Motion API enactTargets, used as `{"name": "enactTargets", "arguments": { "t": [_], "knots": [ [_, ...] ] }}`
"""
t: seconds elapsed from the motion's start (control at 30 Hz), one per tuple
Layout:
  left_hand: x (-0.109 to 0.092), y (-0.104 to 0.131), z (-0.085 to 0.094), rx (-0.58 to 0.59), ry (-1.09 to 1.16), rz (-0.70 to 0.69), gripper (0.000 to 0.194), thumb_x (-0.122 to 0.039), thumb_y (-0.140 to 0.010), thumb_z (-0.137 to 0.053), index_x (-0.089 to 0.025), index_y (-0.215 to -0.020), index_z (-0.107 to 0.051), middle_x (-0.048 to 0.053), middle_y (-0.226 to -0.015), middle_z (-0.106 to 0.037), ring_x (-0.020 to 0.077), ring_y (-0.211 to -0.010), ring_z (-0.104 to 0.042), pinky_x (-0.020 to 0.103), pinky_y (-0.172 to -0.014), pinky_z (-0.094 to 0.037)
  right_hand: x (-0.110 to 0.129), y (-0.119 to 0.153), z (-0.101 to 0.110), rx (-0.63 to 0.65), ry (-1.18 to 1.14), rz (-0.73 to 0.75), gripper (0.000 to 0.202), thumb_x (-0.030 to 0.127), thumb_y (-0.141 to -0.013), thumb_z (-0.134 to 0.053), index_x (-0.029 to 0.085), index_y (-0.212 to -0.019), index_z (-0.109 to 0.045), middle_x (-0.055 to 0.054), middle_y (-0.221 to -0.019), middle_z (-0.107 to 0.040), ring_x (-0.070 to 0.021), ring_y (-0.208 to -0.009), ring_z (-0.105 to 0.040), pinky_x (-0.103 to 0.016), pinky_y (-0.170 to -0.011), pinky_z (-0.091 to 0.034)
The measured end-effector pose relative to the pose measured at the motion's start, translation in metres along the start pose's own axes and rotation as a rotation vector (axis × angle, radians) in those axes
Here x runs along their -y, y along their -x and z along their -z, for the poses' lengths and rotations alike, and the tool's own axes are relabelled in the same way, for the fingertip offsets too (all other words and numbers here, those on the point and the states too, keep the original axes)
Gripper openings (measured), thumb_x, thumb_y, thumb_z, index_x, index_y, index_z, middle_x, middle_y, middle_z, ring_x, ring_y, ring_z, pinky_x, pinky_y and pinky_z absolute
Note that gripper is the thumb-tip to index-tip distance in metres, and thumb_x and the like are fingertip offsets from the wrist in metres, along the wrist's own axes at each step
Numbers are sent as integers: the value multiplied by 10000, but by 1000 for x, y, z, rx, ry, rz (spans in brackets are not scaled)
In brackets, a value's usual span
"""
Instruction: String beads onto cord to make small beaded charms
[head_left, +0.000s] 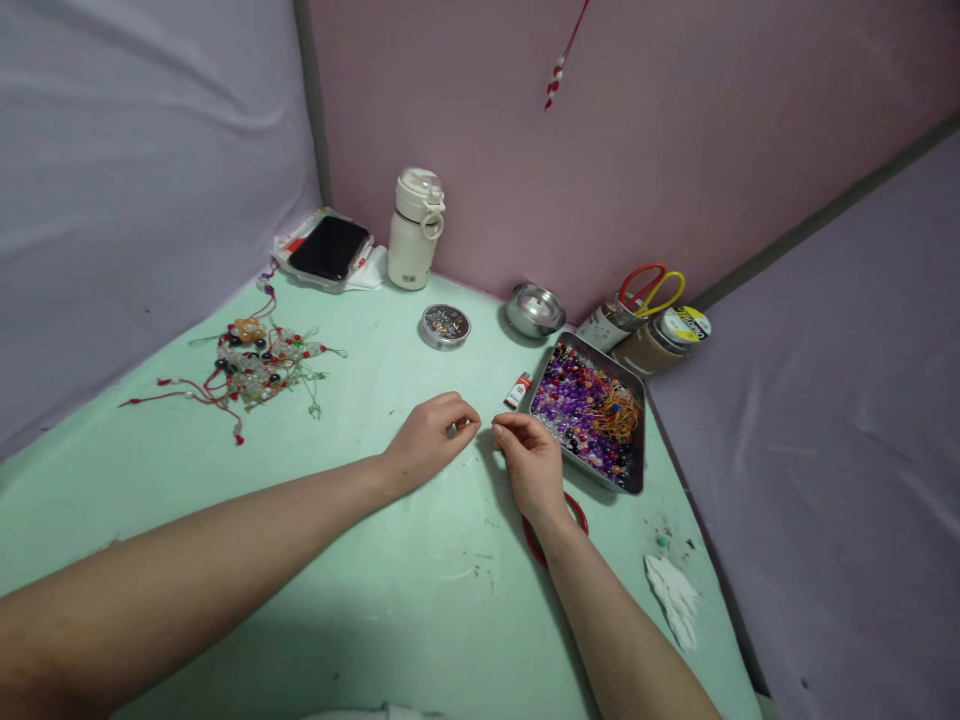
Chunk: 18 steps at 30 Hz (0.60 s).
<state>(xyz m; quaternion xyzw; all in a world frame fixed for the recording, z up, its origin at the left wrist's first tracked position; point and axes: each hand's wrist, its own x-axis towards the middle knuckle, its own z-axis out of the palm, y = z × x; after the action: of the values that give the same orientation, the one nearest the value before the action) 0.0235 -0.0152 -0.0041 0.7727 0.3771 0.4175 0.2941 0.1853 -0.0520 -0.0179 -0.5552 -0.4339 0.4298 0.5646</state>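
Observation:
My left hand (433, 437) is above the middle of the table, thumb and index finger pinched together. Close to its right, my right hand (531, 460) is pinched too, its fingertips pointing at the left ones across a small gap. Whatever sits in either pinch is too fine to make out. Under my right wrist lie red-handled scissors (579, 513), partly covered by the arm. A metal tray (637, 470) of purple, red, black and clear beads, with a tangle of orange thread, lies right of my right hand. A small red and white packet (517, 391) rests beside the tray.
Beaded strings (251, 370) lie in a pile at left. Along the back stand a phone (330, 248), a white bottle (411, 240), a round spool case (446, 327), a steel bowl (535, 312) and jars (651, 343) with scissors. A crumpled tissue (673, 597) lies at right.

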Motion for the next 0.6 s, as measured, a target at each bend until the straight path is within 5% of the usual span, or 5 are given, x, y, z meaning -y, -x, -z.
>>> {"name": "enactTargets", "arguments": {
  "t": [0.6],
  "knots": [
    [1,0,-1,50,61,57,131,-168,-846,-554,-184,-778,-665,-4,-729,-591,116,-673,-519,249,-643,-433,7,9,-7,20,115,93,146,299,-775,-676,215,-894,-672,-19,-849,-681,-159,-761,-616,-312,-734,-510]
  ]
}}
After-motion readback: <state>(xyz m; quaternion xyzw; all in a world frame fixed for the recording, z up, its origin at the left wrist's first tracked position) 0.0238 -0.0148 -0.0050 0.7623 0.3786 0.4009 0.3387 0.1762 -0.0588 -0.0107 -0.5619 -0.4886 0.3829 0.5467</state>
